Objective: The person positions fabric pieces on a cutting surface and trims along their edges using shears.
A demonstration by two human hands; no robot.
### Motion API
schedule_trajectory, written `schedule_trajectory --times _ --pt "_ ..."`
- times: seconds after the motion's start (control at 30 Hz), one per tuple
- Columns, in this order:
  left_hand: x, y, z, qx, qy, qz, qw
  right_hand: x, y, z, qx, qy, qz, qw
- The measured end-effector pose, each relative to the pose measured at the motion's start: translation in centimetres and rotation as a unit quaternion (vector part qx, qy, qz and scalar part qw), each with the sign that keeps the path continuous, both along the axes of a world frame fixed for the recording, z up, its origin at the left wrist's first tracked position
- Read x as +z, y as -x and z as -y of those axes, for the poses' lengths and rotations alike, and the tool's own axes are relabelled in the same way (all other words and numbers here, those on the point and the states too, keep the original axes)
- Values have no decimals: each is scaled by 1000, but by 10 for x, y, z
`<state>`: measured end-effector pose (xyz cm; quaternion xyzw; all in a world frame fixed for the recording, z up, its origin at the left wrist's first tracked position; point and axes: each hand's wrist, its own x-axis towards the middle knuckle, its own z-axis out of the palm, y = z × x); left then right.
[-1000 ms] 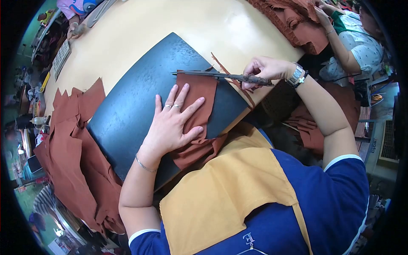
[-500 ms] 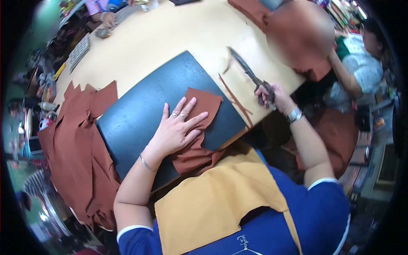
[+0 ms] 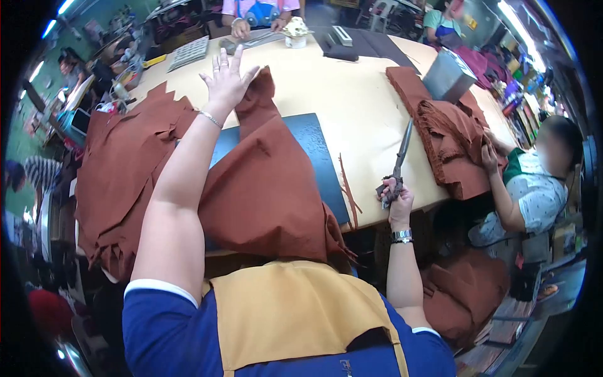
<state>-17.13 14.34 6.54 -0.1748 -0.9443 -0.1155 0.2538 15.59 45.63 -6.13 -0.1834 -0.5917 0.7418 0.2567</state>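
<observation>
A large reddish-brown leather-like sheet (image 3: 270,188) stretches from near my body up over the dark cutting mat (image 3: 314,141), its far end raised and creased. My left hand (image 3: 227,81) is beyond the mat, fingers spread, with its thumb close by the sheet's far end; whether they touch, I cannot tell. Over the table to the right, my right hand (image 3: 397,200) grips a pair of large scissors (image 3: 401,154) by the dark, wrapped handles, blades pointing away from me. Thin brown offcut strips (image 3: 347,191) lie between the mat and the scissors.
A pile of brown sheets (image 3: 129,173) covers the table's left side. On the right, a co-worker (image 3: 534,188) has hands on a stack of brown pieces (image 3: 449,147) beside a grey metal block (image 3: 449,75). Another person (image 3: 260,12) sits across the table (image 3: 333,88).
My left hand has moved from the small brown piece on the mat to far forward. A large brown sheet now covers much of the mat. The scissors stay in my right hand; the view has tilted up.
</observation>
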Motion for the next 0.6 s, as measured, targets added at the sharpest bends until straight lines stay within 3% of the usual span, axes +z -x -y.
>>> schedule_trajectory --times 0.03,0.07,0.2,0.33,0.43,0.6 --pt "5 -3 3 19 -60 -20 998 -1 -1 0 -3 2 -5 1000" --pt "3 -14 14 -12 -64 53 996 -1 -1 1 2 5 -14 1000" --pt "-26 -134 53 -38 41 162 985 -4 0 -2 22 17 -32 999" --pt "-62 -233 86 0 54 316 947 -5 -2 -5 44 32 -29 998" --pt "-76 -259 88 19 82 248 965 -5 -2 -7 43 24 -24 999" --pt "-79 -251 88 8 79 239 968 -5 0 -6 44 15 -31 998"
